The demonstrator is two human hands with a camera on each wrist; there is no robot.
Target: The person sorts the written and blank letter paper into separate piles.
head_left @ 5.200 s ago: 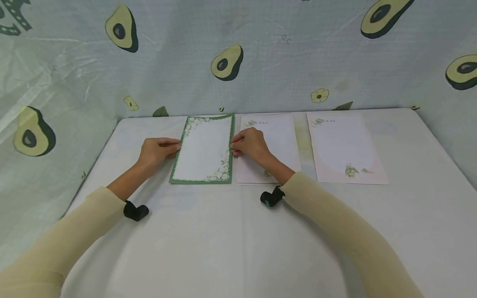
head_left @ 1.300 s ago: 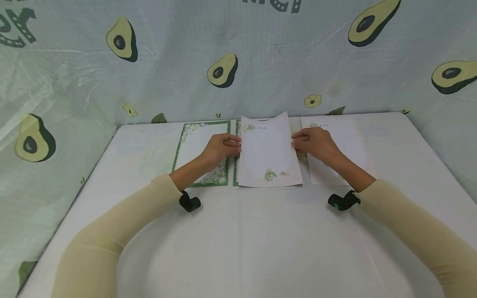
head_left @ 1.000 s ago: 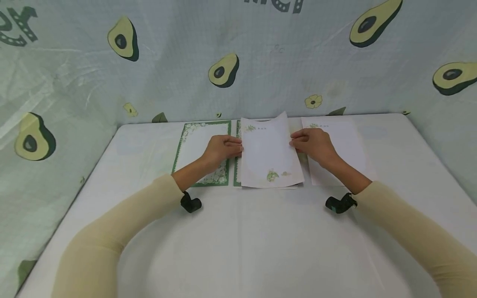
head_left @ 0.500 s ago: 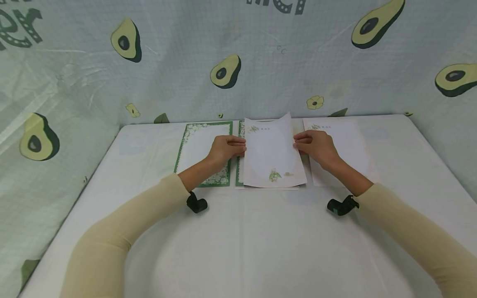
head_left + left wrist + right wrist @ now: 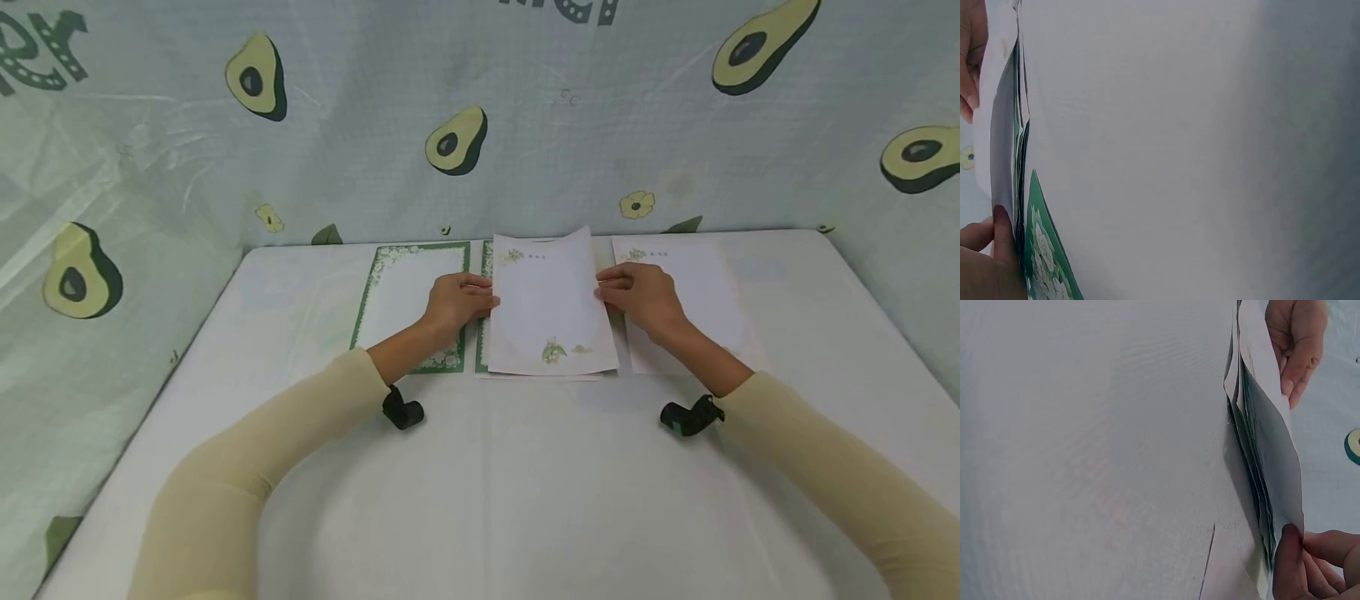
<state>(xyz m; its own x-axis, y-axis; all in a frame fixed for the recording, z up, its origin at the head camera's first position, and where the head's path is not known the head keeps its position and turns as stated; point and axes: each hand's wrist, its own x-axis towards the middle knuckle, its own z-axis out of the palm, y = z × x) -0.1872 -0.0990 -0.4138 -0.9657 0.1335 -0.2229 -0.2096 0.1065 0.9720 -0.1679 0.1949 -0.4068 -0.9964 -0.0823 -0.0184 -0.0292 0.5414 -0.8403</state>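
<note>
1. A white counter (image 5: 480, 483) stands before a pale backdrop printed with avocados (image 5: 455, 142).
2. A pale floral sheet (image 5: 550, 304) sits at the far middle of the counter, on top of a thin stack (image 5: 1254, 456) with green-edged pages; its far edge curls up slightly.
3. The left hand (image 5: 456, 300) pinches the sheet's left edge, and the right hand (image 5: 639, 293) pinches its right edge, so the sheet lies between both hands.
4. A green-bordered sheet (image 5: 408, 300) lies just left, partly under the left hand.
5. Another pale sheet (image 5: 705, 283) lies just right, under the right hand.
</note>
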